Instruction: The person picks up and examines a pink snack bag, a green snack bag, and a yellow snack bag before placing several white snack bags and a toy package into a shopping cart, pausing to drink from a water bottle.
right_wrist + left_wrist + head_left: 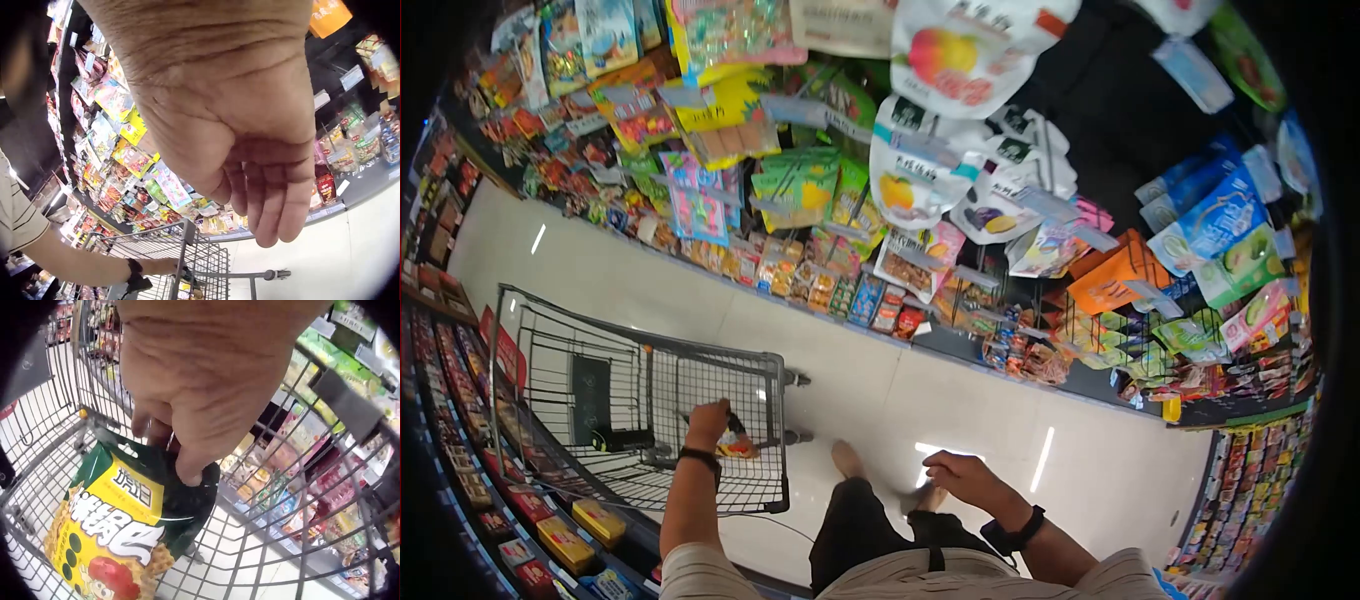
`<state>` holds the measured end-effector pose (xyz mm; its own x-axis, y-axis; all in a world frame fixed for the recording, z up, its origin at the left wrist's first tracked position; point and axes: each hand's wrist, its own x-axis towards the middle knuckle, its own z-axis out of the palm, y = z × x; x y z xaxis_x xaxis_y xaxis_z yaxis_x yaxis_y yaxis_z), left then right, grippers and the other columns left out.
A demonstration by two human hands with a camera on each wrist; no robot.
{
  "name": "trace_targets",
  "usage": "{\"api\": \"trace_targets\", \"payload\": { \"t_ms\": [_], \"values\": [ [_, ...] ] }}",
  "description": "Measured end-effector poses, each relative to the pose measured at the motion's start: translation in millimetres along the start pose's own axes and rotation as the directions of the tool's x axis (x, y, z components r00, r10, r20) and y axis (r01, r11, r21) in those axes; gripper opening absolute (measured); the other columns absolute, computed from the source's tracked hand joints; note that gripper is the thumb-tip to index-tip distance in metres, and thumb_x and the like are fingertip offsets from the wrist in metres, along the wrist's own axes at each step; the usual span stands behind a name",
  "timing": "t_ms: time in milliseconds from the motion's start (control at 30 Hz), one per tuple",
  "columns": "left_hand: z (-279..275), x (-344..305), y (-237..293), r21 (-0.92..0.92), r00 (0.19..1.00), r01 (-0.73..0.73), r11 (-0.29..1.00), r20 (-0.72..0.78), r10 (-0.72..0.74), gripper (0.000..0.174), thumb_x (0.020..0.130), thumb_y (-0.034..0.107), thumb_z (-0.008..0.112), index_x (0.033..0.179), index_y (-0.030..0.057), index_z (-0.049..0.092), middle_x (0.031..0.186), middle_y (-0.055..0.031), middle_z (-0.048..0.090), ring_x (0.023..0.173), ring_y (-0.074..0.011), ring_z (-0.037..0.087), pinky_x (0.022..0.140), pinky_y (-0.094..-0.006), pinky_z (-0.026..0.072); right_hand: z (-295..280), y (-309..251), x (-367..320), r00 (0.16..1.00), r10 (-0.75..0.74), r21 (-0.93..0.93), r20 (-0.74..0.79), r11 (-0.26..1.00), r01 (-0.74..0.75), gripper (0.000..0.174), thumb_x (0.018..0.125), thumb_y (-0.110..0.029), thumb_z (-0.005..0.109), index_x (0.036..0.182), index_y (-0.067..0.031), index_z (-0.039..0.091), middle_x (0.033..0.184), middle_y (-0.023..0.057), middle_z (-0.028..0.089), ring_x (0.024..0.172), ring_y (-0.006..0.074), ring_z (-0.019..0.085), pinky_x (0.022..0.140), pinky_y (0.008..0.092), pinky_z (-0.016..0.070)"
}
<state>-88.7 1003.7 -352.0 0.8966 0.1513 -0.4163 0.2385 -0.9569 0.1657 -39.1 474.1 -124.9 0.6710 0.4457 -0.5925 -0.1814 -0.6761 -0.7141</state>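
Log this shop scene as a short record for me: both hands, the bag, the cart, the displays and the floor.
Left hand: bare, fingers gripping the bag's top edge
Right hand: bare, holding nothing, outside the cart
Bag: dark green and yellow plastic snack bag with a red-haired cartoon figure, within the cart's basket; whether it touches the bottom is unclear
Cart: grey metal wire shopping cart
Hanging display: colourful plastic pouches, including a bright orange one
Lower-left shelf: yellow rectangular packages
Floor: pale, glossy, reflecting lights
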Motion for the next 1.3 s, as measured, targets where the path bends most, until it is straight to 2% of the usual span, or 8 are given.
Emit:
{"api": "trace_targets", "payload": {
  "t_ms": [333,633,833,933,1000,1067,1133,1300],
  "values": [
    [-178.2,-205.3,68.7,-0.158,0.827,0.126,0.979,-0.528,-0.192,0.007,0.089,0.013,0.06,0.092,0.0069,0.06,0.086,-0.0199,0.067,0.084,-0.0421,0.066,0.072,-0.0514,0.0507,-25.8,11.6,-52.4,0.914,-0.4,-0.028,-0.071,0.917,0.399,0.026,0.098,-0.02,0.056,0.118,-0.005,0.064,0.1,0.0146,0.072,0.094,0.0309,0.071,0.084,0.0368,0.0553],
    [-305.8,-319.6,311.9,0.115,0.589,-0.286,0.951,-0.762,0.27,0.014,0.088,-0.003,0.058,0.1,0.0044,0.059,0.087,-0.0181,0.062,0.077,-0.042,0.062,0.066,-0.0484,0.048,-73.0,-14.9,-172.5,0.596,-0.749,-0.304,-0.289,0.662,0.685,0.044,0.095,-0.024,0.063,0.134,-0.0042,0.054,0.128,0.0171,0.061,0.117,0.034,0.061,0.098,0.0426,0.0505],
    [-290.9,-345.2,454.4,-0.03,0.625,-0.624,0.781,-0.618,0.476,0.014,0.087,-0.004,0.063,0.099,0.0023,0.061,0.088,-0.0185,0.065,0.077,-0.0372,0.066,0.067,-0.0393,0.0521,-83.9,6.1,-231.5,0.391,-0.834,-0.41,-0.39,0.538,0.737,0.055,0.093,-0.033,0.068,0.137,-0.0045,0.053,0.126,0.0178,0.062,0.116,0.0358,0.06,0.096,0.0427,0.0501],
    [-264.2,-346.7,525.8,-0.106,0.558,-0.779,0.617,-0.567,0.606,0.01,0.092,0.002,0.063,0.101,0.0021,0.065,0.094,-0.0185,0.067,0.086,-0.0382,0.066,0.075,-0.0396,0.0528,-94.7,39.9,-262.5,0.55,-0.727,-0.234,-0.411,0.667,0.707,0.048,0.093,-0.032,0.068,0.13,-0.004,0.058,0.113,0.0211,0.066,0.105,0.0379,0.064,0.089,0.0453,0.0525],
    [-254.0,-351.8,569.3,-0.143,0.554,-0.813,0.564,-0.486,0.676,0.013,0.094,0.006,0.064,0.105,-0.0003,0.067,0.099,-0.0184,0.068,0.09,-0.0315,0.068,0.079,-0.0363,0.0523,-110.5,68.3,-275.0,0.52,-0.772,-0.337,-0.365,0.63,0.7,0.038,0.095,-0.031,0.067,0.121,-0.0031,0.063,0.094,0.021,0.068,0.086,0.0327,0.069,0.078,0.0412,0.0543],
    [-243.4,-353.8,608.5,-0.22,0.549,-0.833,0.507,-0.435,0.714,0.014,0.096,0.011,0.063,0.106,0.0014,0.066,0.099,-0.0164,0.069,0.089,-0.0328,0.067,0.078,-0.0369,0.0523,-119.8,93.1,-301.9,0.716,-0.568,-0.087,-0.407,0.804,0.589,0.032,0.096,-0.029,0.065,0.109,-0.0009,0.065,0.084,0.0189,0.066,0.072,0.0317,0.065,0.066,0.0403,0.0512],
    [-227.0,-346.5,639.9,-0.228,0.457,-0.889,0.397,-0.472,0.754,0.014,0.095,0.011,0.065,0.107,0.0035,0.066,0.094,-0.0148,0.068,0.086,-0.0328,0.067,0.077,-0.0368,0.0525,-130.2,110.8,-332.6,0.767,-0.455,0.043,-0.453,0.848,0.528,0.03,0.098,-0.028,0.063,0.11,-0.0003,0.065,0.079,0.0155,0.065,0.07,0.0189,0.063,0.066,0.0318,0.0502],
    [-230.1,-353.5,689.5,-0.165,0.425,-0.895,0.415,-0.6,0.678,0.039,0.092,0.018,0.071,0.127,0.0058,0.058,0.122,-0.0155,0.061,0.112,-0.031,0.061,0.094,-0.0373,0.0487,-145.3,158.5,-372.4,0.66,-0.222,0.34,-0.718,0.715,0.611,0.031,0.102,-0.025,0.061,0.118,0.0001,0.066,0.096,0.0022,0.071,0.084,0.009,0.063,0.076,0.0254,0.0509]
  ]
}}
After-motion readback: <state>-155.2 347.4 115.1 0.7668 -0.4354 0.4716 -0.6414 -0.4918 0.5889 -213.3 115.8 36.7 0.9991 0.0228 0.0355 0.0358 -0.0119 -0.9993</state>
